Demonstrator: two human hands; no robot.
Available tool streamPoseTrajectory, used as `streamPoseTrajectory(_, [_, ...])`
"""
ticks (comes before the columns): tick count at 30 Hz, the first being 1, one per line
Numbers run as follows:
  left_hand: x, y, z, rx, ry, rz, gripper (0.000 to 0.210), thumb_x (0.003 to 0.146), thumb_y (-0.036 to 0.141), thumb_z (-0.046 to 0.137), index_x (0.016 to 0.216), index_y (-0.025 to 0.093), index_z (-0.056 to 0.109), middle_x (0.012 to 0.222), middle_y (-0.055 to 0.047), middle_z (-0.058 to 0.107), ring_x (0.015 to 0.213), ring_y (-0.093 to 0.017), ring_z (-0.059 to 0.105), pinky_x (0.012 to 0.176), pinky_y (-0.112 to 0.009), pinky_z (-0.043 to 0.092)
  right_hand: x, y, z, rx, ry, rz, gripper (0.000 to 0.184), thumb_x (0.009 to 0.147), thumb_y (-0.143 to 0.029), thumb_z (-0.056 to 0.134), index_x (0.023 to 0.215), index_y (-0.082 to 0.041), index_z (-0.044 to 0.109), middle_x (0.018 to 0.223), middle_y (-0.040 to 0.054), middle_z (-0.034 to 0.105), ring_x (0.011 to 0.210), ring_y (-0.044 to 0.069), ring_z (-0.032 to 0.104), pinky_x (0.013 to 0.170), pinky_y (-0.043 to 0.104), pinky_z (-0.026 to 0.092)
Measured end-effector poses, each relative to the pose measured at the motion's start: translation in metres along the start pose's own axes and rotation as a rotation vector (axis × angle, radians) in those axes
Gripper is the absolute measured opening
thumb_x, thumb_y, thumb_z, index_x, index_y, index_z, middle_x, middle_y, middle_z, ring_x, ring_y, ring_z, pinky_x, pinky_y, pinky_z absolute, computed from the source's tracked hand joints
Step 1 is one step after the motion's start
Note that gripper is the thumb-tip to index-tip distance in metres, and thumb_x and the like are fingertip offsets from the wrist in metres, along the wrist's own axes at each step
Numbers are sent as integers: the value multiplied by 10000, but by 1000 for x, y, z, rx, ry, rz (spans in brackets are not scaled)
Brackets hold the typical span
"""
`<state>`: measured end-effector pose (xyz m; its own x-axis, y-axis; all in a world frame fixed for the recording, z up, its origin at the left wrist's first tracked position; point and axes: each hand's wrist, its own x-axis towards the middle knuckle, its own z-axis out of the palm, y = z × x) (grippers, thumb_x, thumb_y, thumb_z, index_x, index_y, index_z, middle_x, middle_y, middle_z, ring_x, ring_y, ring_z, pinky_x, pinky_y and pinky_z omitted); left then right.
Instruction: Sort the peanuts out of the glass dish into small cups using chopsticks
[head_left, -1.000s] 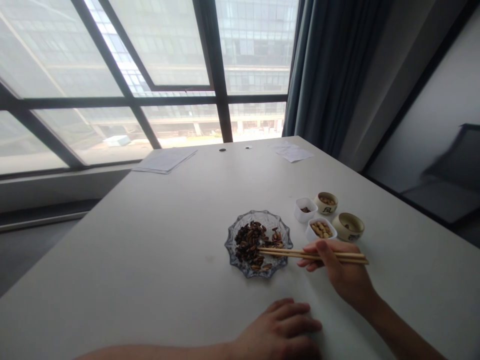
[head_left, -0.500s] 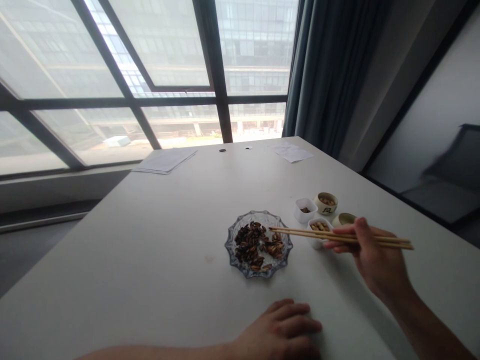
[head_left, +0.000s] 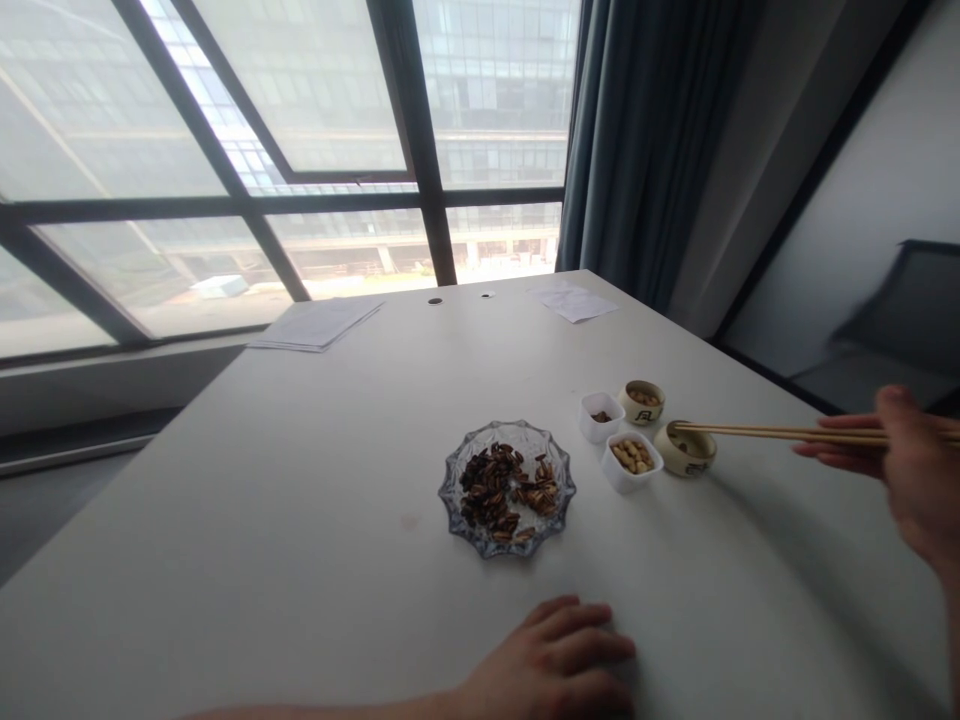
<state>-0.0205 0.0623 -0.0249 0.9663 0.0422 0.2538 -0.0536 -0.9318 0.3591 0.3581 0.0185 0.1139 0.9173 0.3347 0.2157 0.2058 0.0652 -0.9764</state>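
Note:
My right hand (head_left: pixel 911 470) is closed around a pair of wooden chopsticks (head_left: pixel 780 433) at the right edge. Their tips reach over a round cream cup (head_left: pixel 686 465) with dark markings; whether they pinch anything is too small to tell. Beside it stand a white plastic tub (head_left: pixel 630 485) of peanuts (head_left: pixel 634 457), another white tub (head_left: pixel 600 430) with a few dark pieces, and a second cream cup (head_left: pixel 643 412) with brown contents. A scalloped glass dish (head_left: pixel 506 545) holds a heap of dark brown, seed-like pieces (head_left: pixel 495 490). My left hand (head_left: pixel 559 655) rests on the table, fingers somewhat apart, holding nothing.
The white table (head_left: pixel 300 540) stretches back to large windows. Paper sheets (head_left: pixel 319 325) lie at the far left and a crumpled sheet (head_left: pixel 574 300) at the far right. A blue-grey curtain (head_left: pixel 622 150) hangs behind, and a dark chair (head_left: pixel 904 305) stands to the right.
My right hand has moved right with the chopsticks, their tips passing from above the glass dish to the front cream cup. My left hand stays in place. The view has shifted slightly.

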Motion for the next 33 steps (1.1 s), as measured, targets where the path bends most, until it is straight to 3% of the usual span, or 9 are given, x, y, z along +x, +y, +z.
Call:
streamPoseTrajectory(4, [0, 0, 0, 3, -1, 1, 284, 1150, 415, 459, 1305, 273, 648, 1557, 30, 597, 1532, -202, 445, 1312, -362, 274, -10, -7, 2, -44, -1, -26, 449, 965, -455, 723, 602, -192, 738, 594, 75, 716, 373, 177, 657, 381, 297, 582])
streamPoseTrajectory(9, [-1, -2, 2, 8, 8, 5, 312, 1158, 425, 423, 1305, 272, 651, 1558, 30, 595, 1531, -201, 445, 1315, -364, 264, -22, -8, 9, 98, -47, -103, 431, 1002, -465, 675, 655, -221, 751, 575, 41, 717, 428, 195, 710, 412, 268, 603])
streamPoseTrajectory(16, [2, 0, 1, 37, 11, 7, 255, 1138, 392, 503, 1298, 275, 663, 1544, 30, 608, 1518, -199, 464, 1309, -356, 279, -71, 5, 36, 227, -503, -251, 483, 933, -611, 725, 813, -153, 815, 675, 121, 787, 508, 252, 757, 444, 313, 615])
streamPoseTrajectory(20, [2, 1, 2, 68, 6, 4, 226, 1097, 365, 604, 1291, 275, 674, 1533, 12, 620, 1508, -210, 481, 1299, -361, 306, -111, 10, 52, 193, -788, -233, 437, 1011, -551, 647, 869, -182, 832, 727, 96, 802, 576, 206, 768, 529, 280, 631])
streamPoseTrajectory(25, [1, -1, 11, 70, 60, 13, 220, 1118, 371, 556, 1270, 269, 680, 1531, 29, 621, 1500, -203, 486, 1301, -358, 301, -134, 19, 63, 170, -1049, -283, 377, 1043, -447, 617, 866, -182, 818, 770, 87, 812, 603, 195, 770, 527, 264, 625])
streamPoseTrajectory(28, [2, -2, 12, 84, 95, 14, 212, 1120, 377, 553, 1245, 278, 691, 1513, 39, 636, 1485, -193, 505, 1294, -347, 312, -137, 22, 65, 108, -1081, -323, 359, 1058, -405, 594, 870, -184, 805, 776, 76, 811, 615, 187, 770, 555, 258, 630])
streamPoseTrajectory(33, [3, 0, 9, 92, 58, 10, 244, 1135, 386, 517, 1272, 276, 686, 1542, 41, 613, 1497, -202, 494, 1288, -359, 326, -141, 19, 64, 97, -1031, -305, 351, 1051, -415, 603, 863, -192, 798, 749, 61, 804, 602, 180, 762, 557, 250, 626])
